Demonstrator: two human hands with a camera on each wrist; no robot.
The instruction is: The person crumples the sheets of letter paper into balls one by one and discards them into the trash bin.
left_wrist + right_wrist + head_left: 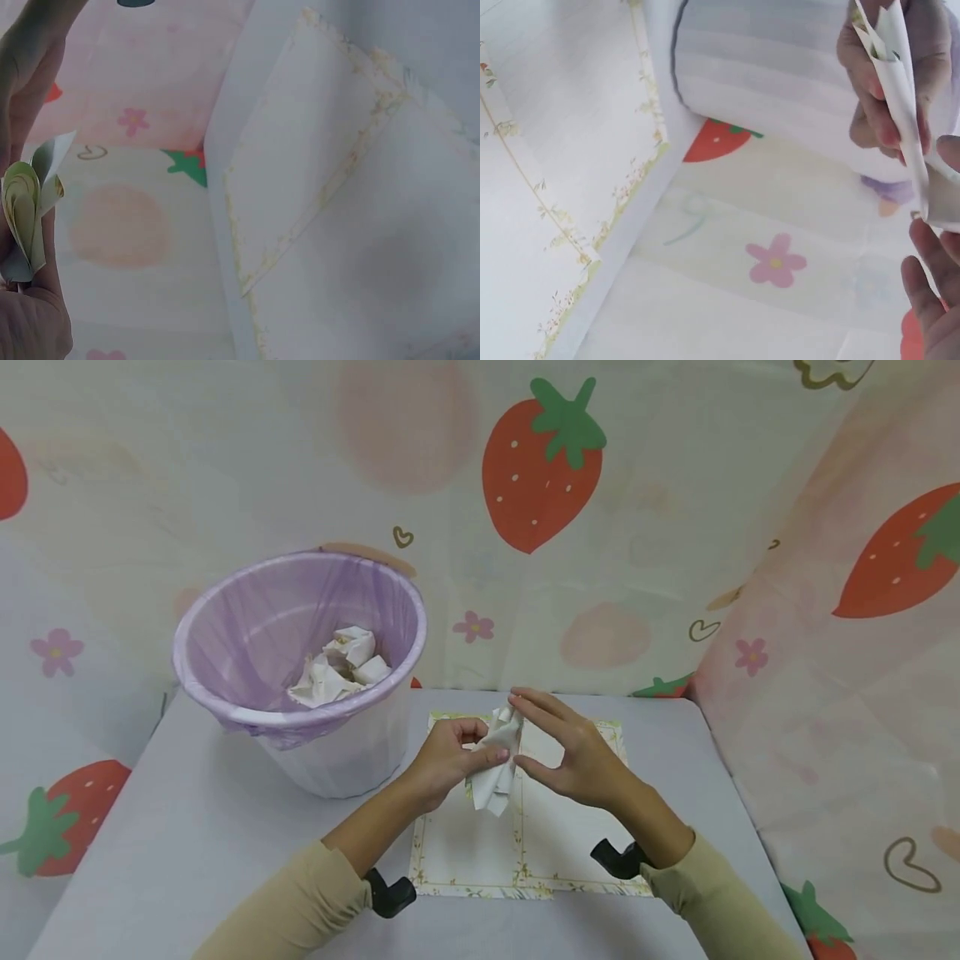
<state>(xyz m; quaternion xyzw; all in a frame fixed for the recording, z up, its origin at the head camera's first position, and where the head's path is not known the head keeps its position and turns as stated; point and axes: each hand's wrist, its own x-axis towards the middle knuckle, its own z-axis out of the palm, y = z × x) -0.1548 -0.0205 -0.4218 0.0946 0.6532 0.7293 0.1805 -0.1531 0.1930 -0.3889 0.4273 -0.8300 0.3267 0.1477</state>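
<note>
A crumpled, folded sheet of white paper is held upright above the table. My left hand grips it from the left, thumb across its front. On the other side, my right hand has its fingers stretched out, the fingertips at the paper's top edge and the thumb close to its side. The left wrist view shows the paper rolled into loose layers with a patterned inner face. Beneath it lie white sheets with floral borders, side by side and overlapping.
On the left stands a white bin with a purple liner and crumpled white paper inside. Strawberry-printed cloth hangs behind the table and along both sides.
</note>
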